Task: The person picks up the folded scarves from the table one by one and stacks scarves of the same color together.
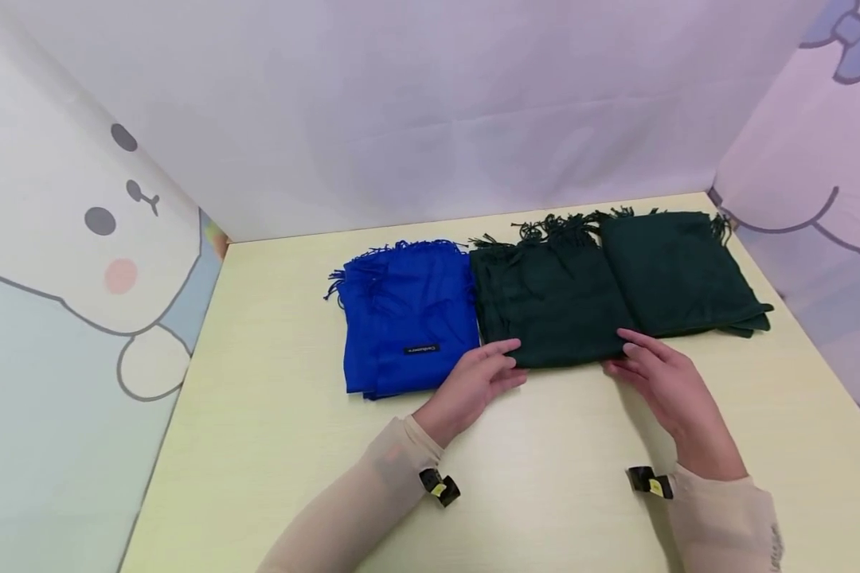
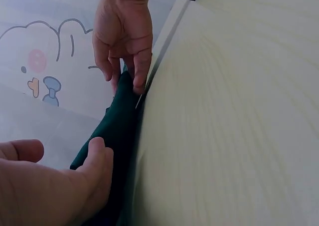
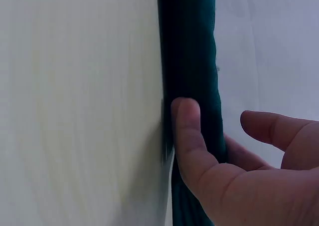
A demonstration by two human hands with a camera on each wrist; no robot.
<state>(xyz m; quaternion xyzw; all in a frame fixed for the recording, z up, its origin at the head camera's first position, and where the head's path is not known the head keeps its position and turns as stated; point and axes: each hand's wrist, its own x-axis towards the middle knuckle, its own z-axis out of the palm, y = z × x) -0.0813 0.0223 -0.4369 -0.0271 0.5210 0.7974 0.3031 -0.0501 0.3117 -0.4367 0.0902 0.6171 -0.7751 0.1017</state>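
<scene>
Three Folded Scarves in a Row, Two Hands at the Middle One

Three folded, fringed cloth scarves lie side by side on the desk: one bright blue scarf (image 1: 412,310) on the left and two dark green ones. The middle green scarf (image 1: 559,306) lies between the blue one and the right-hand green scarf (image 1: 677,274), close against both. Fringes show along the far edges of all three, and one small black label (image 1: 421,349) sits near the front of the blue scarf.

Two hands are at the middle green scarf's near edge. The left hand (image 1: 476,386) touches its front left corner, fingers extended and relaxed. The right hand (image 1: 662,382) touches the front right part, its fingers likewise loosely stretched, without a curled grip. Two beige sleeves (image 1: 361,501) cover the arms.

The desk (image 1: 272,382) has a pale yellow, faintly grained top. White fabric (image 1: 459,103) hangs behind it. Cartoon-printed cloth stands at both sides, with one white animal face (image 1: 125,207) on the left and one blue bow (image 1: 849,30) on the right.
</scene>
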